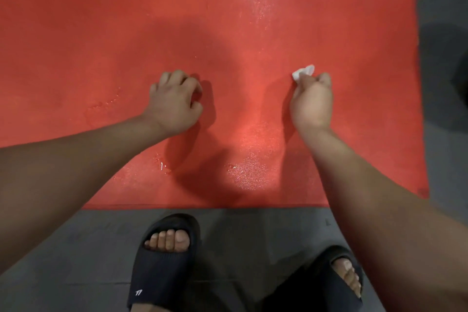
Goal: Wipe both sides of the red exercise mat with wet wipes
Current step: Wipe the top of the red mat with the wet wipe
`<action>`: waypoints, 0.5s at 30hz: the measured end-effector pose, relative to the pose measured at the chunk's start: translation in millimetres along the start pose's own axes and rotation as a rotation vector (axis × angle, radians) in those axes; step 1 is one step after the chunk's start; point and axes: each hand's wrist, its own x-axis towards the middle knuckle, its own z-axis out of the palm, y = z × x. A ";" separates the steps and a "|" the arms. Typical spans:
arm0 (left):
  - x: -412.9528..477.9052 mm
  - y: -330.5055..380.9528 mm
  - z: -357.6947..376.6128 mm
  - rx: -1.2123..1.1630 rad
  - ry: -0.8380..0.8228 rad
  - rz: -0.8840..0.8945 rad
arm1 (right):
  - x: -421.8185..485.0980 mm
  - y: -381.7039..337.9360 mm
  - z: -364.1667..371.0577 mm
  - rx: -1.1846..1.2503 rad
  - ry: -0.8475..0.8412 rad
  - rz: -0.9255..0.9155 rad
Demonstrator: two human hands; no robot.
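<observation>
**Holding a bunched wipe on the red mat**

Largest in view is the red mat, which lies flat and unrolled on a dark grey floor. It fills the upper two thirds of the head view and runs off the left and top edges. Its near edge lies straight across just ahead of the person's feet, and its right edge shows with a strip of floor beside it. Patches of the mat shine wet in a band up the middle and toward the upper right.

Both bare forearms reach forward from the lower corners over the mat's near edge. Below them, on the floor, are two black sandals with open toes: the left sandal points toward the mat and stands close to its edge, and the right sandal sits farther back and is turned outward.

The left hand is over the middle of the mat with its back up. Its fingers are curled under toward the palm and the thumb is tucked in beside them. Nothing shows in its grip, and I cannot tell whether the fingertips press on the mat.

The right hand is well apart from it, nearer the mat's right edge. Its fingers and thumb are closed together, pinching a small crumpled white wipe that sticks out past the fingertips against the mat.

A few water drops glint on the mat under the left forearm.
</observation>
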 end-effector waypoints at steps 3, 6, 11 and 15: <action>-1.7 -1.1 0.7 0.010 0.013 -0.005 | -45.4 -41.3 16.9 0.112 -0.227 -0.208; -4.8 -1.8 3.6 0.023 -0.010 -0.006 | -77.3 -49.9 29.4 -0.016 -0.547 -0.667; -6.5 -4.8 5.2 0.032 -0.025 0.006 | -9.8 -25.6 22.3 -0.059 -0.158 -0.297; 0.4 -6.1 0.2 0.043 -0.032 -0.027 | -18.2 -52.2 21.7 -0.037 -0.330 -0.206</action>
